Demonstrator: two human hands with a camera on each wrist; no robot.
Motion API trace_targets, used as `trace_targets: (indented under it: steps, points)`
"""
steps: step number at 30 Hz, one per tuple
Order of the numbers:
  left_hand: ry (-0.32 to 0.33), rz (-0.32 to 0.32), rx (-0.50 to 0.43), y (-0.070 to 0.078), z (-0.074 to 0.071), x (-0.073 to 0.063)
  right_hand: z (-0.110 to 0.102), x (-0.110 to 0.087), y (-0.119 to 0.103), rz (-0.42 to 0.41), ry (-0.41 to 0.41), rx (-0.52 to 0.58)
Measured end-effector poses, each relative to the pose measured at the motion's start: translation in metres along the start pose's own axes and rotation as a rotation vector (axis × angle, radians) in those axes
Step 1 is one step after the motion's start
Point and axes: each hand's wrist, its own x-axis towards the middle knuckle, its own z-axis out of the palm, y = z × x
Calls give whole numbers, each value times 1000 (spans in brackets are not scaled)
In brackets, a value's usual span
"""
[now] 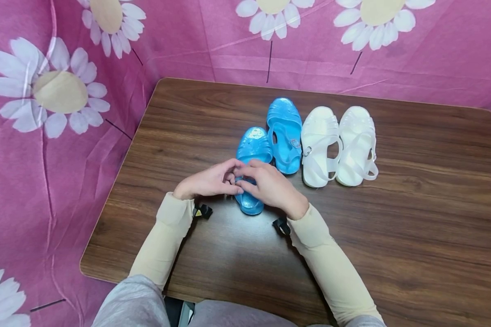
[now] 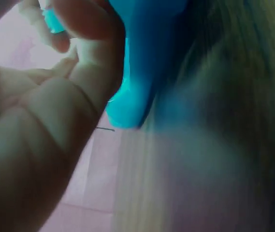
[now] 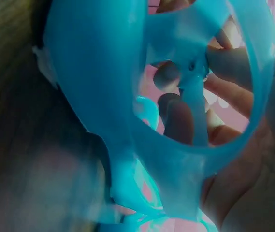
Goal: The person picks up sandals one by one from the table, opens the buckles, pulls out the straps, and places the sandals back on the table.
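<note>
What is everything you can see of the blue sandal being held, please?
The near blue sandal looks like glossy, slightly see-through plastic, with a ridged toe and strap. It lies sole-down on the table, toe pointing away, left of its mate. The left hand and right hand pinch the strap, partly hiding it.

Place: screened-off, room type unclear | pink floral drape (image 1: 200, 45) | wood-grain table (image 1: 425, 195)

Two blue sandals (image 1: 254, 149), two white sandals (image 1: 320, 129), one table (image 1: 417, 218), five flowers (image 1: 61, 91) — perhaps two wrist cameras (image 1: 282, 226)
</note>
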Motion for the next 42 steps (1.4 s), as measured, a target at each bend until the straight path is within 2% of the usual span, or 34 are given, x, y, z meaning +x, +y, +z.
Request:
trace_targets:
  steps: [5, 8, 12, 16, 19, 22, 33, 42]
  points:
    - [-1, -63, 226, 1, 3, 2, -2, -1, 2, 5, -17, -29]
    - [-24, -57, 274, 0, 5, 3, -1, -1, 3, 4, -11, -19]
    - [-66, -79, 199, -2, 7, 5, 0, 0, 3, -14, 19, -37]
    - [-94, -103, 105, -6, 8, 7, 3, 2, 2, -44, 84, -49]
    - [-103, -100, 77, -10, 8, 7, 7, 4, 4, -52, 139, -20]
    - [-116, -99, 60, -12, 7, 7, 7, 5, 7, -42, 156, 25]
    - [-138, -78, 89, -14, 1, 7, -7, 1, 11, -21, -11, 116]
    - [-73, -83, 134, -10, -1, 6, -11, -2, 15, -11, -14, 93]
